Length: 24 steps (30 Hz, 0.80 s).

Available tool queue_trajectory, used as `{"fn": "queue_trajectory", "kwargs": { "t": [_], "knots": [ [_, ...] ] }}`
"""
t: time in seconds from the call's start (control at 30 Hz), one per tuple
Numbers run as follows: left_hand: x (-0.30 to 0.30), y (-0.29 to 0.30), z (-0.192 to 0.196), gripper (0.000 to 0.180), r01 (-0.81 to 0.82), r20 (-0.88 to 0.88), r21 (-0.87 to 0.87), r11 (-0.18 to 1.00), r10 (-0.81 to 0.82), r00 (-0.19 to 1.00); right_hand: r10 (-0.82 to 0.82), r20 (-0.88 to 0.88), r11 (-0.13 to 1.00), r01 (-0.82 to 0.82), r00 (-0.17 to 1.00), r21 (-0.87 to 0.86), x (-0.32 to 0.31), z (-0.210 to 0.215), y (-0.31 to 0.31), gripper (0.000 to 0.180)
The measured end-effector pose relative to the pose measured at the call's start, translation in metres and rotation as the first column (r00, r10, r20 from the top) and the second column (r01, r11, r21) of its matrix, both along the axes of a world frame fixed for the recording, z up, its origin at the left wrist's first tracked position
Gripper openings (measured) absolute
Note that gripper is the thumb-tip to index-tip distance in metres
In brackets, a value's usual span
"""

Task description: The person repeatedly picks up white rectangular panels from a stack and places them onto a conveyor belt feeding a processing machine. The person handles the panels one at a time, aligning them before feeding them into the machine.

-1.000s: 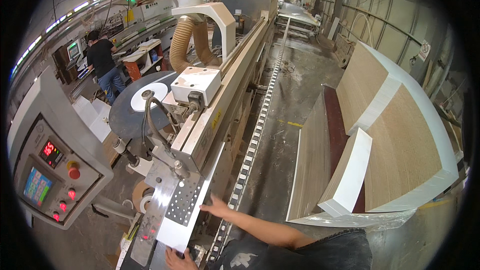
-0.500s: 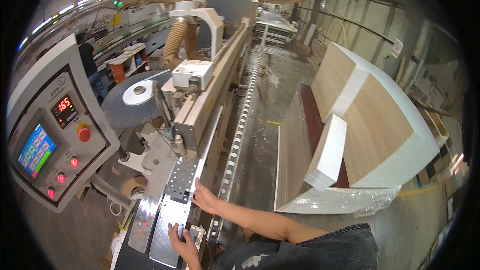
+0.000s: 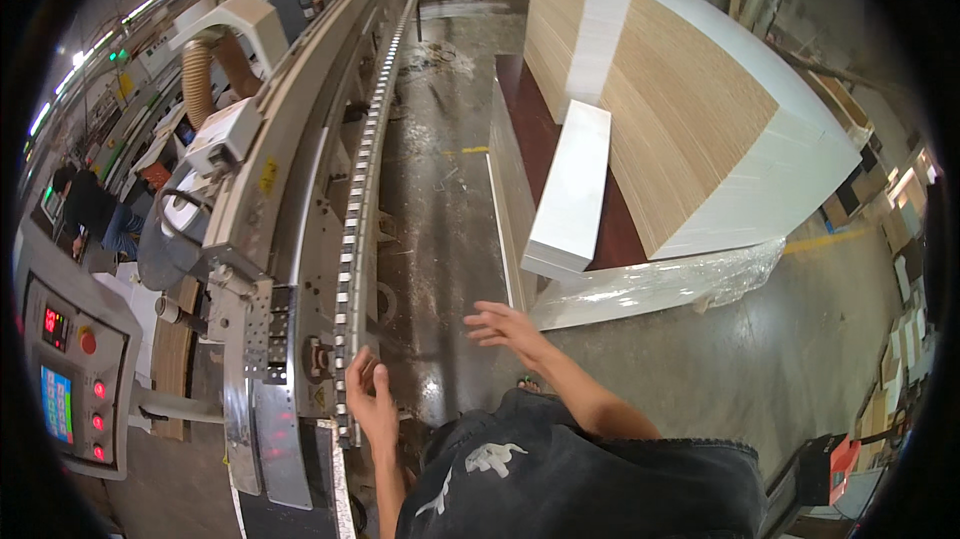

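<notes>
My right hand (image 3: 508,331) reaches out over the floor with its fingers spread. It holds nothing and is near the stack of boards. Beside the roller track (image 3: 352,239) of a long woodworking machine (image 3: 265,204), my left hand (image 3: 372,401) is raised, its fingers apart and nothing in them. Left of that hand lies the machine's shiny metal infeed plate (image 3: 278,444), below a dark perforated plate (image 3: 282,324). Across from my right hand, a short pile of narrow white panels (image 3: 570,189) rests on a dark red board (image 3: 615,239).
Tall stacks of wood-grain boards (image 3: 680,119) stand to the right, with clear plastic wrap (image 3: 690,284) at their base. A control box (image 3: 75,369) with a screen and red buttons is at left. Farther left, a person (image 3: 95,209) bends over. A red-and-black object (image 3: 838,467) is lower right.
My view has swung right toward the stacks. My right hand has left the machine's edge and now reaches over the floor. My left hand has come off the metal plate.
</notes>
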<state>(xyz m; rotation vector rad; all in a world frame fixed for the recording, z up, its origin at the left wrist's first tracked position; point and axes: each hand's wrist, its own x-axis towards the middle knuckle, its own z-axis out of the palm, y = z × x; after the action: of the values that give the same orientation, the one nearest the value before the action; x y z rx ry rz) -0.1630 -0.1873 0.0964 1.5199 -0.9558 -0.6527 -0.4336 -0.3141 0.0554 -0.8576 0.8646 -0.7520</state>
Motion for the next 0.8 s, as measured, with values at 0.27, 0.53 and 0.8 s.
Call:
{"fn": "queue_trajectory", "kwargs": {
  "t": [0.27, 0.53, 0.8],
  "knots": [
    [-0.193, -0.160, -0.014, 0.065, 0.476, -0.171, 0.047, 0.878, -0.463, 0.870, -0.353, -0.045, 0.934, 0.349, 0.935, -0.076, -0.177, -0.006, -0.008, 0.080],
    [-0.287, -0.253, -0.018, 0.063, 0.347, -0.496, 0.401, 0.848, -0.117, 0.860, -0.296, -0.037, 0.953, 0.292, 0.954, -0.078, -0.191, -0.007, -0.055, 0.089],
    [-0.289, -0.224, -0.026, 0.062, 0.182, -0.451, 0.282, 0.942, -0.037, 0.892, -0.089, 0.012, 0.985, 0.090, 0.996, -0.150, -0.183, -0.030, -0.035, 0.089]
  ]
}}
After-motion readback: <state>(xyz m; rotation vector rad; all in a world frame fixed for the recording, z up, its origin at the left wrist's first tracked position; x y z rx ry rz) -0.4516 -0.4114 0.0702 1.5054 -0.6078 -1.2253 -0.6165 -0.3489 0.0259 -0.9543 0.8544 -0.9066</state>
